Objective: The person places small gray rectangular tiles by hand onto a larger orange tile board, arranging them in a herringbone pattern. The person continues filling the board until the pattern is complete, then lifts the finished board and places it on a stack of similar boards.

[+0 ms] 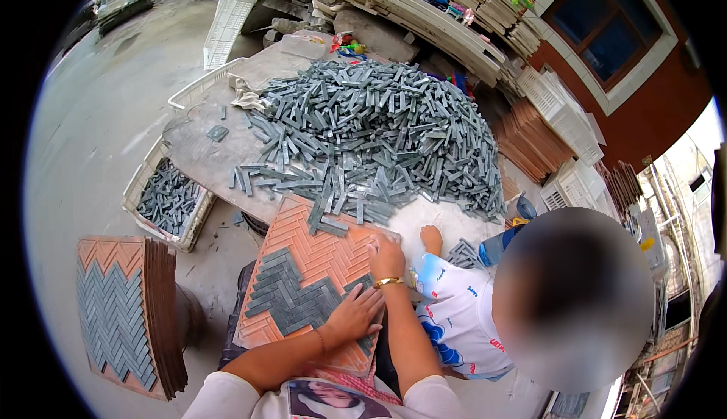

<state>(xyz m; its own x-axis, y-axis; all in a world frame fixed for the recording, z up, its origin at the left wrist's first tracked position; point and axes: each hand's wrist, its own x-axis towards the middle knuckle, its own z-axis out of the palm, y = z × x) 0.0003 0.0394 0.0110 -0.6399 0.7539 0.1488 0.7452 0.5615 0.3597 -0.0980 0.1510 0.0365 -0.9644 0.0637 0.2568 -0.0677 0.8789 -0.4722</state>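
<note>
An orange mould board (309, 218) with herringbone grooves lies tilted before me, its upper edge by the pile of stone strips. Grey stone strips (291, 298) fill part of its grooves in a zigzag band. My left hand (354, 314) rests on the lower right of the board, fingers stretched out over the laid strips. Farther up, at the board's right edge, my right hand (387, 257) has its fingers curled in; what they may hold is hidden. A few loose strips (327, 223) lie across the board's top edge.
A big heap of grey strips (379, 123) covers the table (201, 150). At left stand a white crate (189, 233) of strips and a stack of boards (113, 320). Close on my right is another person (466, 320), a hand on the table. White crates (556, 108) stand beyond.
</note>
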